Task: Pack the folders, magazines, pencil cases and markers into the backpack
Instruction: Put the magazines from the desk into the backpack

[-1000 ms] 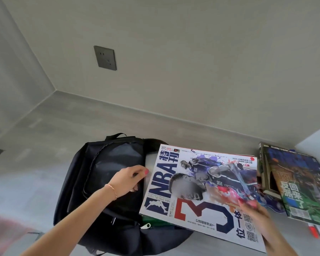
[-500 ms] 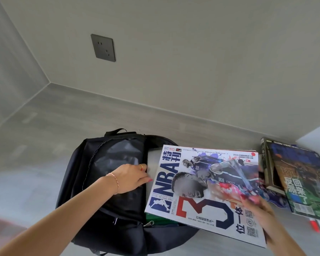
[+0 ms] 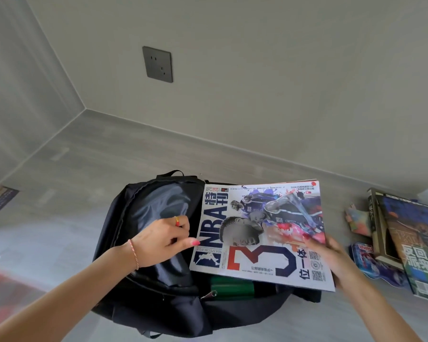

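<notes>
Grey table [image 3: 59, 230], wall socket [image 3: 157, 64]; right hand [image 3: 331, 253] grips magazine [image 3: 260, 233], left hand [image 3: 163, 239] pinches backpack [image 3: 143, 287].

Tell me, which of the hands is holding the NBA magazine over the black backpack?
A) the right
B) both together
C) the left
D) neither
A: the right hand grips the lower right corner of the NBA magazine, while the left hand holds the flap of the backpack.
</notes>
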